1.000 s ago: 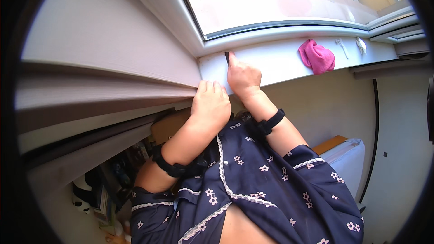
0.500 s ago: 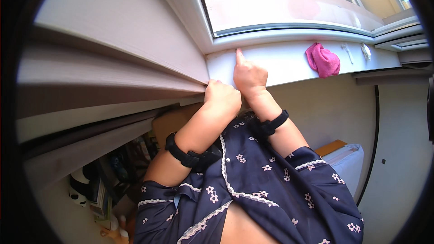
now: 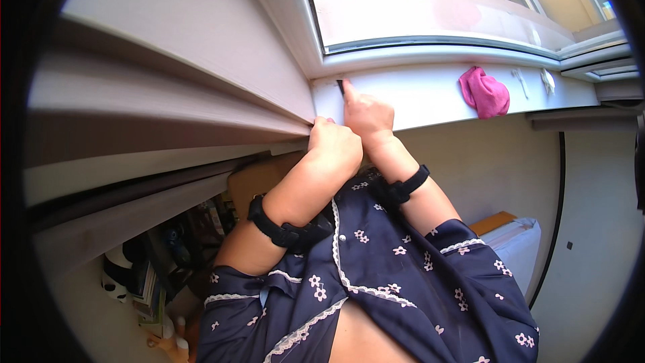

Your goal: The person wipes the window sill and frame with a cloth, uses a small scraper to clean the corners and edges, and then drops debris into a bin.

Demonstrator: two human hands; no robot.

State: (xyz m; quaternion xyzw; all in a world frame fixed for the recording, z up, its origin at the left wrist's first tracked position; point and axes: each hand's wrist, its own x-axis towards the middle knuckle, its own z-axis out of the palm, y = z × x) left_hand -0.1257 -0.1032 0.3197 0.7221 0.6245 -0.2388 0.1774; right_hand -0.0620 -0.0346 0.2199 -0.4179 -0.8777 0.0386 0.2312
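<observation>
My left hand (image 3: 334, 142) is closed on the edge of the beige curtain (image 3: 201, 81), beside the near left end of the white windowsill (image 3: 416, 91). Over the sill, next to that corner, is my right hand (image 3: 368, 115), its index finger stretched forward and the other fingers curled. A thin dark piece (image 3: 340, 87) shows at the tip of that finger, pressed to the sill; its kind I cannot make out, and the rest of it is hidden by the hand. Faint brownish marks run along the sill at the foot of the window frame (image 3: 430, 56).
A crumpled pink cloth (image 3: 485, 92) lies on the sill to the right, hanging slightly over its front edge. Beyond it are a slim white stick-like thing (image 3: 521, 83) and a small white item (image 3: 548, 81). Below left stand books (image 3: 153, 296) and a panda toy (image 3: 115, 275).
My right index finger has moved from the frame's foot slightly left and nearer to me, and the dark piece now shows beside it. My left hand still holds the curtain edge.
</observation>
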